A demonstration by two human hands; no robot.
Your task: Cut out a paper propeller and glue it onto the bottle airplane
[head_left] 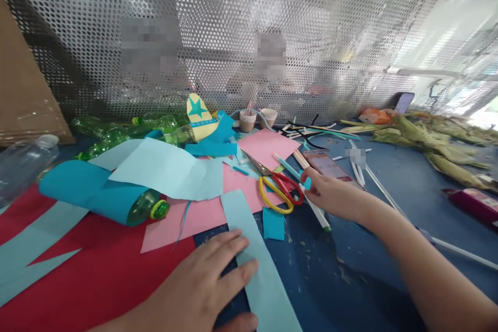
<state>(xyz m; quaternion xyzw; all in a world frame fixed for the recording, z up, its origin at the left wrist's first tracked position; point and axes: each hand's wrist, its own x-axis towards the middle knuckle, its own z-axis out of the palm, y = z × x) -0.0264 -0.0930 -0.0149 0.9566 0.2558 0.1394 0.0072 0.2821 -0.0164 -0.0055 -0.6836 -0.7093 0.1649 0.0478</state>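
My left hand [206, 280] rests with spread fingers on a long light-blue paper strip [257, 254], its fingertips along the strip's left edge. My right hand [327, 192] is reaching in from the right. Its thumb and forefinger are closed at the lower end of a light-blue pen [287, 166]; a scrap of bright-blue paper shows between them. Scissors [279, 187] with red and yellow handles lie just left of these fingers, blades over pink paper. Under the right hand lies a white marker [318, 212] with a green end. A small blue paper square [274, 224] lies beside the strip.
Left, a green bottle [150, 210] wrapped in blue paper and a light-blue sheet [167, 168] lie over red paper [116, 264]. A yellow paper piece with a star [198, 114] stands behind. A phone [330, 166], paper cups [248, 120] and corn husks [420, 137] are farther back.
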